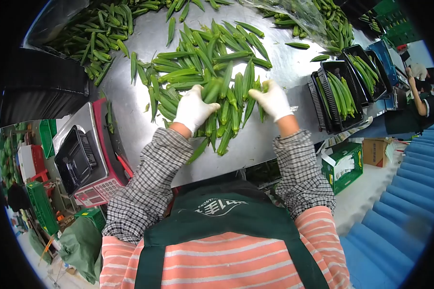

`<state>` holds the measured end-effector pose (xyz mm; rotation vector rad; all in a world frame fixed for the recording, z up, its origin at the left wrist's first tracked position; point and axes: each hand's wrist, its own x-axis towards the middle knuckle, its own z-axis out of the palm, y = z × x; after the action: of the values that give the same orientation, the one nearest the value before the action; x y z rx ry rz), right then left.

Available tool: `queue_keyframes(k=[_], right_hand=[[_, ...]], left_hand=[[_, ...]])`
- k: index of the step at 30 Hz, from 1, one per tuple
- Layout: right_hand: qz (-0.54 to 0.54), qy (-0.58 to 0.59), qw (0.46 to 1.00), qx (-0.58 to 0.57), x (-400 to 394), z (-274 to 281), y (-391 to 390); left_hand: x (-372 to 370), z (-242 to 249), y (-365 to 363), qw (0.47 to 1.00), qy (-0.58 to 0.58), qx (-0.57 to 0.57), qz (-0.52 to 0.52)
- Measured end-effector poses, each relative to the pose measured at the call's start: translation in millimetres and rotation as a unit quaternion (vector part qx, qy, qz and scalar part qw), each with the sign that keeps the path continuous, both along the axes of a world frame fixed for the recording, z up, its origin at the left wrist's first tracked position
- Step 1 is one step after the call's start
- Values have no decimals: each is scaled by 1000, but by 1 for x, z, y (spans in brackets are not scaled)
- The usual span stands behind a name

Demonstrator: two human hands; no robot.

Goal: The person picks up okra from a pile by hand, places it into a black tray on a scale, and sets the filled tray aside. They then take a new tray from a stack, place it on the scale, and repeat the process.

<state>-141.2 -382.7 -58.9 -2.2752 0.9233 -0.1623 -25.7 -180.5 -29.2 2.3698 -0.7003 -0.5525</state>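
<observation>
A loose heap of green okra [190, 55] covers the middle of the metal table [130, 103]. My left hand [194, 110], in a white glove, is at the heap's near left side, its thumb and fingers closed round okra pods [211, 91] that look slightly blurred. On the right side of the heap is my right hand [274, 102], also gloved. Its thumb and fingers curl about a pod whose hold is partly hidden. Between the two hands several pods lie with their stem ends toward me.
Black trays [340, 96] holding okra stand at the right edge. On the left, a black tray [74, 159] rests on a scale with a keypad [99, 192]. More okra [99, 43] lies at the back. A green crate [345, 168] is below right; another person [417, 103] is at far right.
</observation>
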Motion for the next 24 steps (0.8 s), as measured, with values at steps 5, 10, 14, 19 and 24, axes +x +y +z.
queue_keyframes(k=[5, 10, 14, 19, 24], right_hand=[[25, 61, 998, -21, -9, -1, -3], [-52, -77, 975, 202, -30, -9, -29], [8, -173, 899, 403, -32, 23, -17], [55, -123, 980, 145, -29, 27, 40], [44, -56, 996, -52, -6, 7, 64]], left_hand=[[5, -11, 12, 998, -25, 56, -34], [17, -2, 48, 968, 181, -166, 59], [23, 5, 74, 833, 402, -351, 142], [24, 3, 96, 782, 414, -415, 213], [16, 4, 92, 784, 399, -423, 218]])
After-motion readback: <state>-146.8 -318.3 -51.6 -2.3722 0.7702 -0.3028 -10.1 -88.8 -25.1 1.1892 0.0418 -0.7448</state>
